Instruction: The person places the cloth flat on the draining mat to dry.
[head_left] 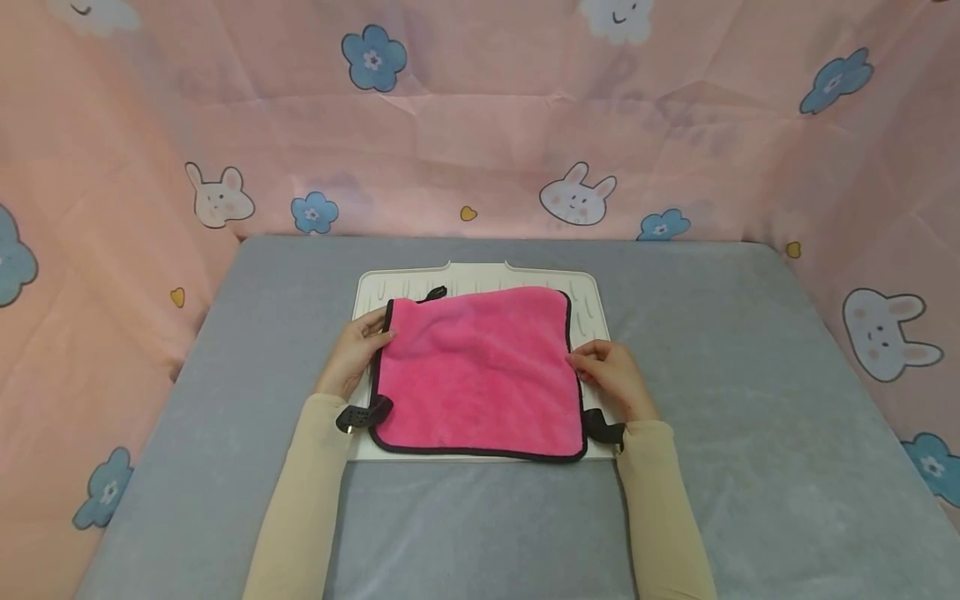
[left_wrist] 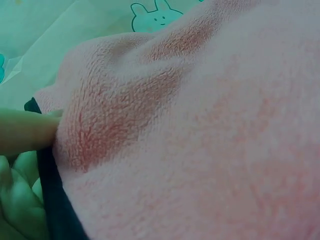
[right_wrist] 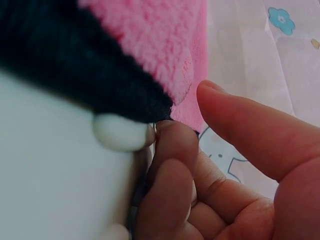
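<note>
A pink fleecy towel (head_left: 480, 375) with black edging lies spread over a white ridged tray (head_left: 525, 277). My left hand (head_left: 358, 350) pinches the towel's left edge, thumb on the pink face and fingers behind it. From close up in the left wrist view, the thumb (left_wrist: 30, 131) presses at the black edging (left_wrist: 50, 190). At the opposite edge, my right hand (head_left: 611, 373) holds the border between thumb and curled fingers. The right wrist view shows those curled fingers (right_wrist: 172, 165) at the black edging, the thumb on the pink side.
A small black loop (head_left: 437, 293) sticks out from the towel's top edge. Grey cloth (head_left: 750, 400) covers the table. Behind and beside it hangs a pink curtain (head_left: 480, 133) printed with rabbits and flowers. Black wrist devices (head_left: 365, 413) overlap the towel's sides in the head view.
</note>
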